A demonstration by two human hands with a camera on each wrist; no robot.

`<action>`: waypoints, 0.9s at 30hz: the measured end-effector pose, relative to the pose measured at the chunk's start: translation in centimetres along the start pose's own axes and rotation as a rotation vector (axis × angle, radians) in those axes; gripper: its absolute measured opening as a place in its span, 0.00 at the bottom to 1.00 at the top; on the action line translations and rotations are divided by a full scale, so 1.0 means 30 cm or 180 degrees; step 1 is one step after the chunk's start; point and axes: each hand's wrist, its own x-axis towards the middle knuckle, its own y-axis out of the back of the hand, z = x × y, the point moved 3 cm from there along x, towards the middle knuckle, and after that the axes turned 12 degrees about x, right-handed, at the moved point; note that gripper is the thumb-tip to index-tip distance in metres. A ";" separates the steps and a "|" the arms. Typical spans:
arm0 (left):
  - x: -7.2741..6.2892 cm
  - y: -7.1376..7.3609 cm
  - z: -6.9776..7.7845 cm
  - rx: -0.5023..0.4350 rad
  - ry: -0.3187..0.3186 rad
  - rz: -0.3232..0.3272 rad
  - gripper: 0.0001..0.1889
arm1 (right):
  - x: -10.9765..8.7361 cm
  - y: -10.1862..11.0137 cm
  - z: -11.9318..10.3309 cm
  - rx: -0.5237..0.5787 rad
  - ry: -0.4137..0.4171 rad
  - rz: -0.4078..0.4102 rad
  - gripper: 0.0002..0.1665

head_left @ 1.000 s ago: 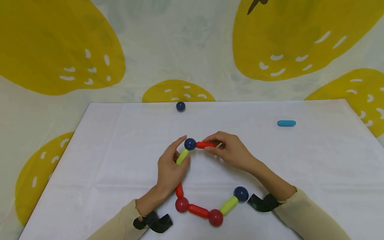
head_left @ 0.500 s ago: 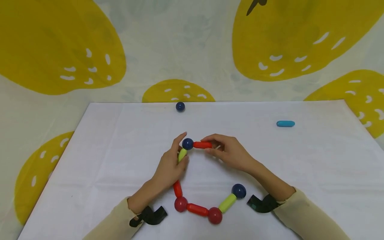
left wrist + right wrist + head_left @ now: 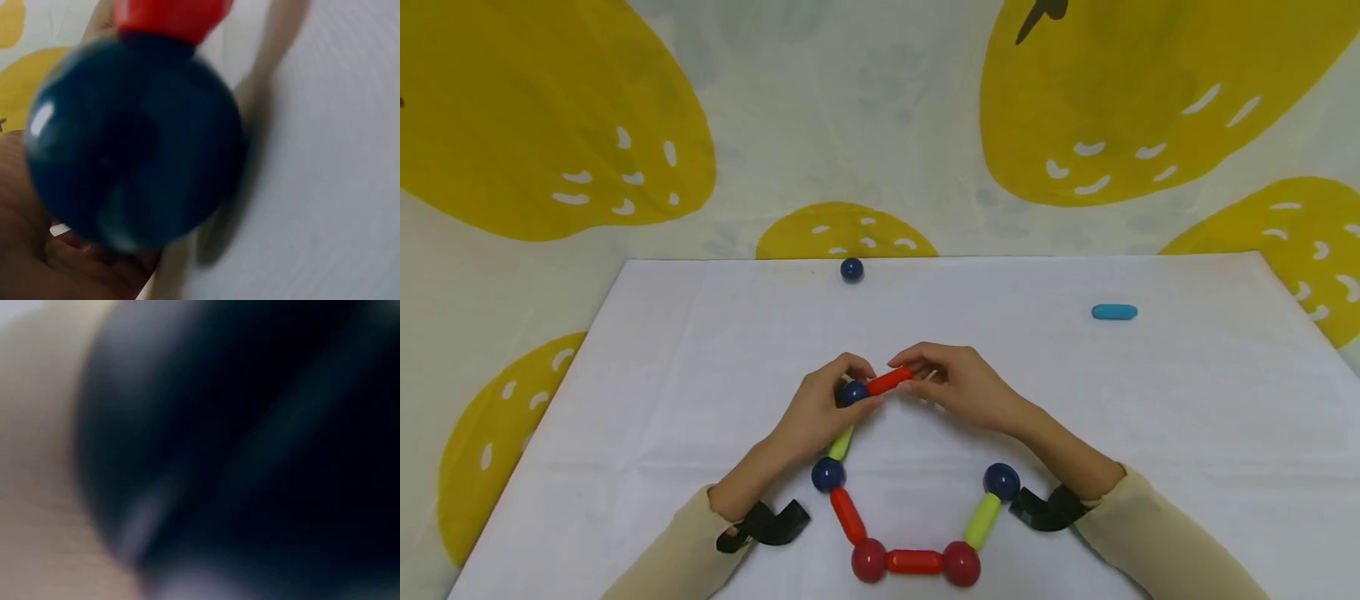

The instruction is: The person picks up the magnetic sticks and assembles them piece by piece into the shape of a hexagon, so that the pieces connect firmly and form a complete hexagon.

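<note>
My left hand (image 3: 812, 412) pinches a blue ball (image 3: 854, 392) between thumb and fingers. A red rod (image 3: 889, 381) joins that ball, its far end held by my right hand's (image 3: 962, 385) thumb and fingers. Below the pinched ball runs a lime-green rod (image 3: 841, 443) to a second blue ball (image 3: 828, 474). The chain continues through a red rod (image 3: 848, 516), a red ball (image 3: 869, 560), another red rod (image 3: 914, 562), another red ball (image 3: 961, 563) and a lime-green rod (image 3: 982, 522) to a blue end ball (image 3: 1002, 481). A large blue ball (image 3: 134, 144) fills much of the left wrist view.
Near the table's back edge sits a loose blue ball (image 3: 852, 269). A light-blue rod (image 3: 1115, 312) lies at the back right of the white table (image 3: 700, 333). The right wrist view is a dark blur.
My left hand shifts from the lime-green rod onto the blue ball. That ball and its red rod come left and nearer, the rod now slanting. The chain's bottom slides nearer and slightly right.
</note>
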 end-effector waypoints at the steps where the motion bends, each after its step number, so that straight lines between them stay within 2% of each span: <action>1: 0.001 -0.006 -0.005 0.0001 -0.0077 0.0032 0.15 | 0.003 0.004 -0.003 -0.0018 0.0018 -0.0043 0.19; 3: 0.003 -0.018 -0.017 -0.0004 -0.0219 0.0103 0.14 | 0.014 0.020 -0.012 -0.0066 0.0027 -0.0125 0.18; 6: 0.005 -0.025 -0.036 -0.0061 -0.0325 0.0175 0.14 | 0.047 0.059 -0.039 -0.0154 0.0016 -0.0204 0.18; 11: -0.002 -0.017 -0.055 -0.0200 -0.0270 0.0338 0.16 | 0.156 0.134 -0.073 -0.0229 -0.0076 -0.0031 0.16; 14: -0.006 -0.015 -0.057 -0.0285 -0.0239 0.0335 0.16 | 0.227 0.154 -0.077 -0.0274 -0.0106 0.0068 0.17; 17: -0.008 -0.014 -0.057 -0.0327 -0.0167 0.0302 0.17 | 0.293 0.152 -0.066 -0.0312 -0.0058 -0.0001 0.18; 21: -0.007 -0.015 -0.058 -0.0357 -0.0045 0.0248 0.17 | 0.368 0.132 -0.043 -0.0386 0.0057 -0.0234 0.22; 27: 0.002 -0.026 -0.048 -0.0424 -0.0011 0.0200 0.15 | 0.440 0.112 -0.024 -0.0779 0.0152 -0.0346 0.27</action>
